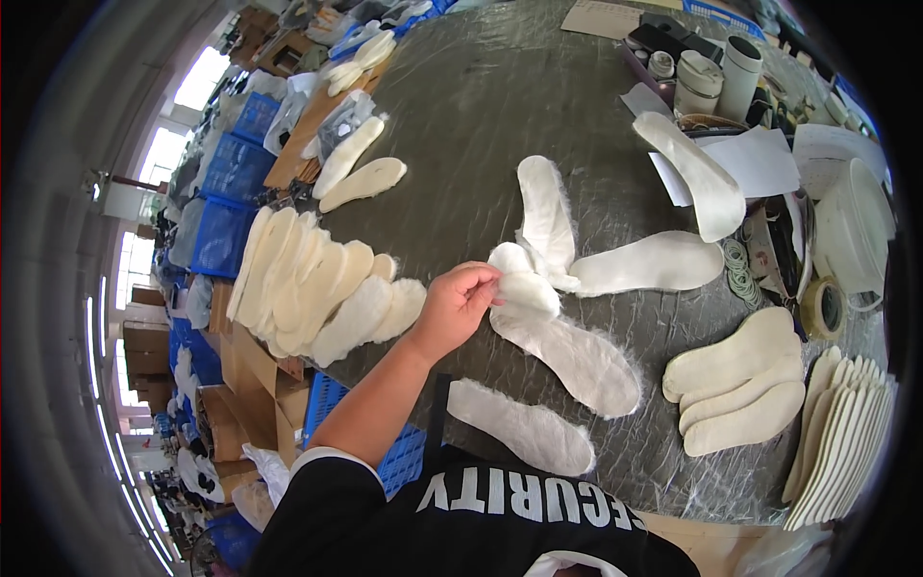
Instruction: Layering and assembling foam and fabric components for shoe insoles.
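Observation:
My left hand point(457, 306) reaches in from the lower edge and is closed, thumb and fingers pinching the edge of a white insole point(529, 294) that looks folded or curled. Just beyond it a fleecy insole point(546, 207) points away from me, and a smoother insole point(654, 263) extends to the right. Under and in front of the held one, a fleecy insole point(582, 365) slants toward the lower right. Closer to my body lies another fleecy insole point(524, 426). Nothing of my right hand or forearm shows.
At the left edge lies a heap of cream insoles point(308, 284), with blue crates point(231, 178) beyond. On the right are overlapping insoles point(745, 385), a fanned stack point(841, 433), a tape roll point(824, 308) and a white bucket point(856, 231). Cups point(699, 85) stand at the far right.

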`<state>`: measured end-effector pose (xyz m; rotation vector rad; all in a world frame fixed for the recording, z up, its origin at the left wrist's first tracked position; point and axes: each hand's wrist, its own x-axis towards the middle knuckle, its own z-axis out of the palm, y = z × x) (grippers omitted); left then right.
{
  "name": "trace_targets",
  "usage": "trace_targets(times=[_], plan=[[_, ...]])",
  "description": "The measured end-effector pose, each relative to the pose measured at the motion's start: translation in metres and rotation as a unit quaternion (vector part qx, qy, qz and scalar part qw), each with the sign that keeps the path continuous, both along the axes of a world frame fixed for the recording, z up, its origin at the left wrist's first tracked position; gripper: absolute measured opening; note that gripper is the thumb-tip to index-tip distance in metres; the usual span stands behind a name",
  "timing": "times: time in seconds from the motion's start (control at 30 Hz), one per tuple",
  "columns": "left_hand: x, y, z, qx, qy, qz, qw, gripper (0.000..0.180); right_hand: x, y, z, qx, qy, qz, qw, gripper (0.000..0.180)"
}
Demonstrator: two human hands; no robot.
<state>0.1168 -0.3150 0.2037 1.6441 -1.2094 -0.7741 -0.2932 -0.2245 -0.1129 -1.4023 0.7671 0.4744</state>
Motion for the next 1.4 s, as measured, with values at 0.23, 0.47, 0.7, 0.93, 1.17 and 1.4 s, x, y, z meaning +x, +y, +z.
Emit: trace_targets(times=[0.23,0.47,0.7,0.93,1.17,1.4], plan=[[-0.004,-0.009,0.002,0.007,0.008,0.003,1.0,0.013,-0.007,0.012,0.004,0.008,-0.009,-0.058,0.998,0.043],[0.0,-0.012,-0.002,-0.023,0.024,-0.014,0.999,0.014,0.004,0.007,-0.003,0.006,-0.031,-0.116,0.993,0.043],[-0.004,-0.008,-0.016,-0.073,0.021,-0.008,0.997,0.015,0.001,0.017,-0.019,0.011,-0.041,-0.143,0.989,0.042],[0.01,0.007,-0.044,-0.089,0.239,0.102,0.962,0.016,-0.039,0.043,-0.022,-0.017,-0.028,-0.218,0.975,0.041],[0.006,0.028,-0.055,-0.138,0.304,0.032,0.942,0.019,-0.098,0.1,-0.007,-0.066,-0.01,-0.344,0.937,0.041],[0.009,0.042,-0.082,-0.139,0.196,0.048,0.97,0.018,-0.144,0.128,0.011,-0.14,-0.012,-0.436,0.889,0.04]])
